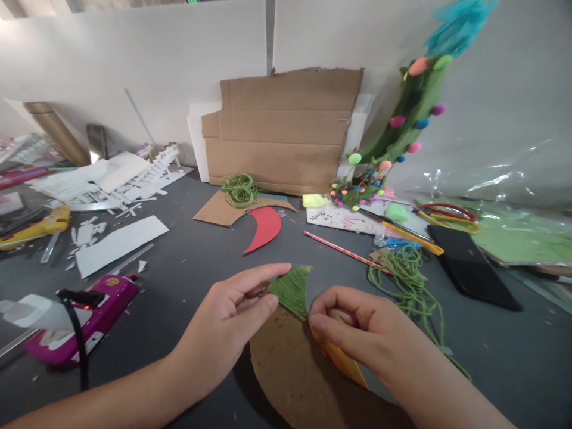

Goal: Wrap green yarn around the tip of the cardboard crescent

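Note:
A curved cardboard piece [290,369] lies low in the middle of the head view, its pointed tip wrapped in green yarn [292,289]. My left hand [232,316] pinches that wrapped tip from the left, thumb and forefinger closed on it. My right hand [357,328] is curled closed at the tip's right edge, fingers pressed on the yarn and cardboard. Loose green yarn [406,280] trails off to the right of my right hand.
A pink glue gun [84,319] rests at left, a yellow one [40,226] further back. A red crescent [266,229], a yarn coil [240,189], a pencil [344,250], a black phone [471,265], a cutter [404,232] and a green pom-pom cone [402,131] lie behind. Cardboard [281,131] leans on the wall.

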The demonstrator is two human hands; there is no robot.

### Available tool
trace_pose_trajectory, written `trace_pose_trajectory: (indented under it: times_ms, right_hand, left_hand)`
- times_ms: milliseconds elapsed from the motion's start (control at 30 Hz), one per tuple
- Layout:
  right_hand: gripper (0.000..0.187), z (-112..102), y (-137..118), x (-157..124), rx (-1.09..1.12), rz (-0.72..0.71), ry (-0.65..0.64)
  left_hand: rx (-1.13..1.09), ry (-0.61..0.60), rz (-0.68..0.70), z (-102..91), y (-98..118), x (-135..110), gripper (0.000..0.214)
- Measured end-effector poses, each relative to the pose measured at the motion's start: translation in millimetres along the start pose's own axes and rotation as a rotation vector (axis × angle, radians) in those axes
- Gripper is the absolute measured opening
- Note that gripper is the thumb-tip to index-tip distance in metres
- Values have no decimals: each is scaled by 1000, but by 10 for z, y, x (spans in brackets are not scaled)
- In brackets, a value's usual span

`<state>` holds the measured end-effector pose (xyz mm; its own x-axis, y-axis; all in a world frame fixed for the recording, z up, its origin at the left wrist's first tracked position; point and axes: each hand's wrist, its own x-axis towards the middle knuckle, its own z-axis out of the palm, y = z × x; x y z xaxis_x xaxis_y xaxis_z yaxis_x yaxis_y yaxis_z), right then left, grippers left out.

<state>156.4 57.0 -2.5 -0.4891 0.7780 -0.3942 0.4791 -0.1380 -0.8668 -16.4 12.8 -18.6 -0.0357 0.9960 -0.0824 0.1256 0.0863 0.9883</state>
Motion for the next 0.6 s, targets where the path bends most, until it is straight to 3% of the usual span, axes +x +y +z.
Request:
trace_pose_trajectory:
  times_ms: [333,600]
  right_hand:
    - [16,-3,52,24,-118,-32,22]
    - [14,47,89,26,-17,-19,-20]
  left_hand:
    - [-167,-13,15,7,-51,-4,27]
    - [-220,-19,-36,57,-55,-6,34]
